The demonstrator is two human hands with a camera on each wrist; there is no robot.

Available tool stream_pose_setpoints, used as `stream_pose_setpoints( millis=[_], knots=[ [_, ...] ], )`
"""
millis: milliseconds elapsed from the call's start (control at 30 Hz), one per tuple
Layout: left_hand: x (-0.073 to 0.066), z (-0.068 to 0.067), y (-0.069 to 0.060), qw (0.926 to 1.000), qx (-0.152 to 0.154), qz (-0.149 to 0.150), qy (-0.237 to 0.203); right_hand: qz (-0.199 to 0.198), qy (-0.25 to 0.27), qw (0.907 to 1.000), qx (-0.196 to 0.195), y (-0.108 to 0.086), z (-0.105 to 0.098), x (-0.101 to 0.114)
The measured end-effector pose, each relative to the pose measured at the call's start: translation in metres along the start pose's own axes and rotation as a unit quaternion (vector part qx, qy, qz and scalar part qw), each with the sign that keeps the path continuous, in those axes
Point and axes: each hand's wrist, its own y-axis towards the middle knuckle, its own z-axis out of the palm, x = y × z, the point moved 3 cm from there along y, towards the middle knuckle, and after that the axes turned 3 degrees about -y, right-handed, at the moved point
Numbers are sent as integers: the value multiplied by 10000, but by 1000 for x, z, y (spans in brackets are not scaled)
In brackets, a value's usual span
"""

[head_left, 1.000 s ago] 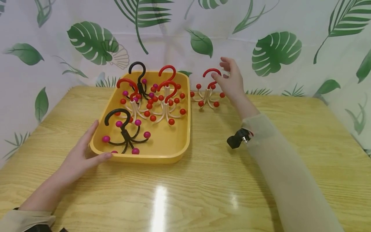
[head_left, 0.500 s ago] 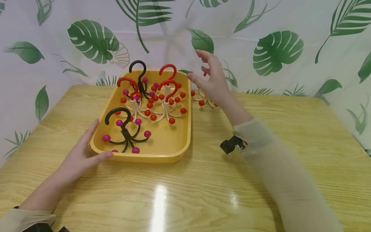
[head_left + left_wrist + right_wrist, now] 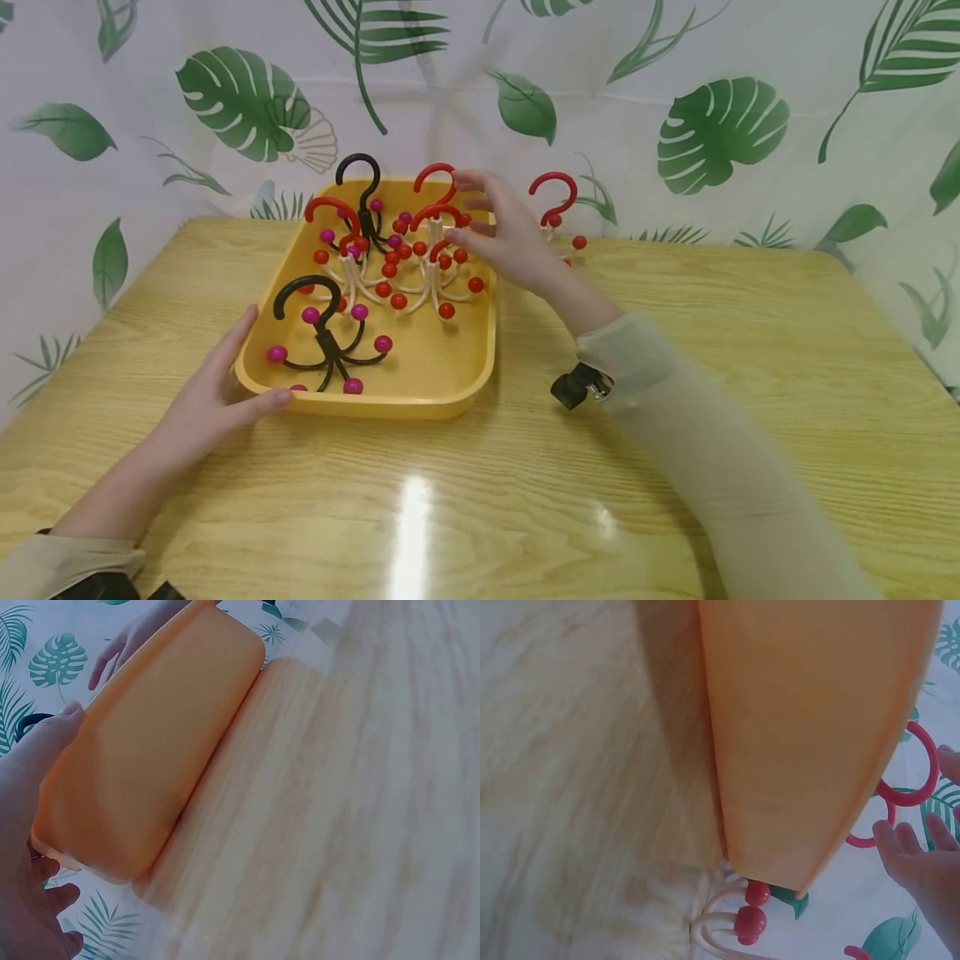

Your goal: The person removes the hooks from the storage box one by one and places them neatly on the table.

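A yellow plastic tray (image 3: 386, 409) holds several multi-armed hooks. My left hand (image 3: 198, 408) grips its near left corner, thumb on the front rim and fingers along the left side. Above the tray's right side is my right hand (image 3: 517, 242), fingers apart and holding nothing plain to see. Its fingertips come close to a red-topped hook (image 3: 430, 287) with pale arms and red balls, and to another red-topped hook (image 3: 422, 172) behind; whether it touches either I cannot tell. A black hook (image 3: 327, 348) with pink balls stands in the tray's near left part.
One more red-topped hook (image 3: 558, 179) stands on the wooden table (image 3: 675, 333) right of the tray, partly behind my right hand. Inside are another black hook (image 3: 365, 218) and a red-topped hook (image 3: 348, 271). A leaf-patterned cloth (image 3: 600, 50) hangs behind.
My right hand has moved left from the red-topped hook outside the tray to above the tray's right side. That hook stays on the table. The left hand and tray have not visibly moved.
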Motion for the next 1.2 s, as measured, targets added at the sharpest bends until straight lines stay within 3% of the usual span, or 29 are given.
stream_pose_setpoints(
  millis=[400,767,1000,1200],
  knots=[
    [0,0,0,10000,-21,-4,22,-14,-343,9994,93,2,12,-2],
    [1,-1,0,9998,-52,83,200,-156,-660,9974,-224,4,16,1],
    [1,-4,0,9997,-62,-97,227,-310,-951,9944,-344,6,16,7],
    [2,-2,2,9997,-39,78,231,-322,-1105,9923,-461,3,15,8]
  ],
)
